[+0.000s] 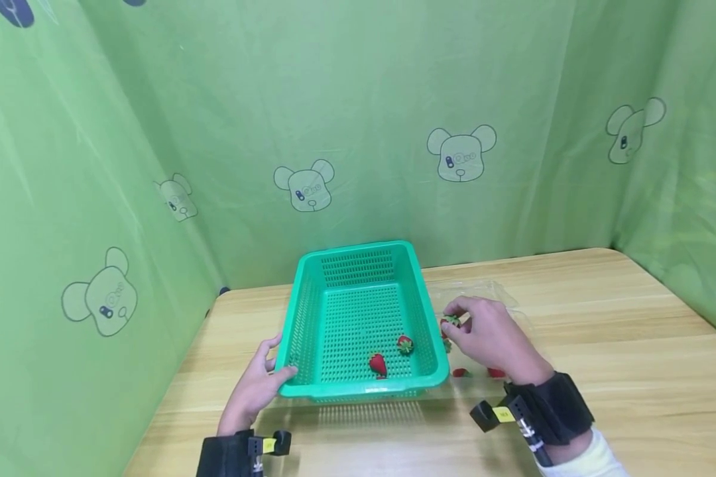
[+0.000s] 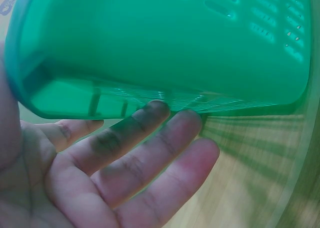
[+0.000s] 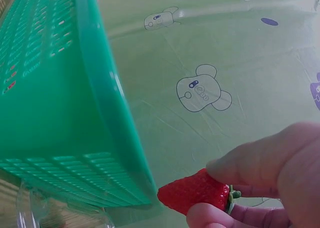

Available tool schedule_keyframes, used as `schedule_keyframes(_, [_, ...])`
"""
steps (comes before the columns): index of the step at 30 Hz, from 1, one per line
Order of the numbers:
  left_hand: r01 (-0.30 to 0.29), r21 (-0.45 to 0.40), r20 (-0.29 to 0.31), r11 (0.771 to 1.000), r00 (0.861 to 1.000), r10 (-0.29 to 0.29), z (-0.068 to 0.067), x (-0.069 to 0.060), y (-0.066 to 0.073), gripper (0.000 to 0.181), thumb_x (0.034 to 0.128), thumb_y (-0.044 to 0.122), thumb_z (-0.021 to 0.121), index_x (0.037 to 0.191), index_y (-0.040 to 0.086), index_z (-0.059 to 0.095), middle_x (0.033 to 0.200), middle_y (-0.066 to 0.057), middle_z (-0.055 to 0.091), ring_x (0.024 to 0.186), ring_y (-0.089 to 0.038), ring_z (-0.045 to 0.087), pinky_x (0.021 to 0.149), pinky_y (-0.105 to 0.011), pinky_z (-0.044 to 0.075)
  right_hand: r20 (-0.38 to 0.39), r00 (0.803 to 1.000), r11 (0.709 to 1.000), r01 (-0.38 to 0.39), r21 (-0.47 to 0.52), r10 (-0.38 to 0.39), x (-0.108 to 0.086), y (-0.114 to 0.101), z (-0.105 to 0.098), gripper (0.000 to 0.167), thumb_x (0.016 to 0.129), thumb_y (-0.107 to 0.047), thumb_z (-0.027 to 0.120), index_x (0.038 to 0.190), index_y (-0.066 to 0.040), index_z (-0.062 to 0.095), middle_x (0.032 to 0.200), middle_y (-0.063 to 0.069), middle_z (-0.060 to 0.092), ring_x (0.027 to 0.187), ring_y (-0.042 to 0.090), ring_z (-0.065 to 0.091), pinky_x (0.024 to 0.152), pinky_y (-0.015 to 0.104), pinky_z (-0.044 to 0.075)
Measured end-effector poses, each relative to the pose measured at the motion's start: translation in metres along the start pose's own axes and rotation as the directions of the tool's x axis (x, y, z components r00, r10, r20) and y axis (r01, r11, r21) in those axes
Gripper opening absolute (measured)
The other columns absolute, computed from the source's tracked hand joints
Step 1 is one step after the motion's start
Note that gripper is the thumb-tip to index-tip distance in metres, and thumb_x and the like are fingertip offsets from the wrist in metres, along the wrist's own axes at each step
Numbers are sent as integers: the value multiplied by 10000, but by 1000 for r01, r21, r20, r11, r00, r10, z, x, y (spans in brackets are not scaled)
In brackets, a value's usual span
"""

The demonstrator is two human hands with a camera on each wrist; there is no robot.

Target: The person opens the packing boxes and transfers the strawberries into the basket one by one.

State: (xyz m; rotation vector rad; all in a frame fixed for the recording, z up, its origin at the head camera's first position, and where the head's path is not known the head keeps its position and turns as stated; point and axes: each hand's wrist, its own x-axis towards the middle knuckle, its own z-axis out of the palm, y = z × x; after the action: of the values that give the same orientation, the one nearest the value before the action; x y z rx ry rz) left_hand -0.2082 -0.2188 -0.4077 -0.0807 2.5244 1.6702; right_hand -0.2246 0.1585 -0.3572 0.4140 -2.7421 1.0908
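Observation:
A green plastic basket [image 1: 364,388] with slotted sides stands on the table, holding one strawberry [image 1: 378,364] and another strawberry [image 1: 404,345] near its front right. My left hand [image 1: 258,384] grips its front left corner, thumb over the rim and fingers along the outside. In the left wrist view, those fingers [image 2: 170,180] extend by the basket wall. Just right of the basket, my right hand [image 1: 494,332] pinches a red strawberry [image 3: 192,193] between thumb and fingers, close to its green leaves. The right wrist view shows the strawberry's tip beside the basket rim.
A clear plastic box [image 1: 474,289] lies right of the basket, partly behind my right hand. More strawberries show there, including one strawberry [image 1: 461,373] near the basket's corner. A green curtain [image 1: 370,119] with bear drawings surrounds the wooden table [image 1: 620,318].

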Motion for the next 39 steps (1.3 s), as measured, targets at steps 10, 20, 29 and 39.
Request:
schedule_keyframes(10, [-1, -22, 9, 1000, 1000, 1, -1, -2, 0, 692, 921, 112, 612, 1512, 106, 253, 1295, -311, 515, 1041, -342, 625, 846, -484, 506, -72, 989, 991, 131, 29, -129, -1, -4, 9, 122, 872, -87, 698, 986, -55, 669, 930, 44, 654, 675, 78, 610, 583, 236, 522])
schedule_keyframes(20, [0, 4, -3, 1000, 1000, 0, -1, -2, 0, 690, 914, 127, 624, 1507, 109, 272, 1324, -331, 485, 1136, -409, 567, 901, -551, 467, -139, 964, 973, 231, 10, -227, 0, -5, 21, 113, 848, -63, 720, 955, -73, 686, 900, 15, 641, 675, 60, 594, 596, 238, 520])
schedule_keyframes(29, [-4, -15, 9, 1000, 1000, 4, 0, -1, -2, 691, 914, 121, 619, 1508, 123, 265, 1326, -319, 489, 1091, -363, 598, 910, -551, 459, -151, 958, 969, 247, -3, -245, 1, -5, 26, 110, 852, -80, 726, 956, -92, 693, 880, -11, 637, 683, 57, 596, 605, 236, 524])
schedule_keyframes(39, [8, 5, -8, 1000, 1000, -8, 0, 0, 1, 683, 914, 125, 623, 1506, 126, 281, 1335, -306, 494, 1156, -397, 558, 930, -564, 442, -159, 951, 962, 271, 17, -265, 2, -4, 25, 145, 857, -72, 723, 996, -59, 683, 933, 29, 661, 709, 78, 627, 626, 250, 542])
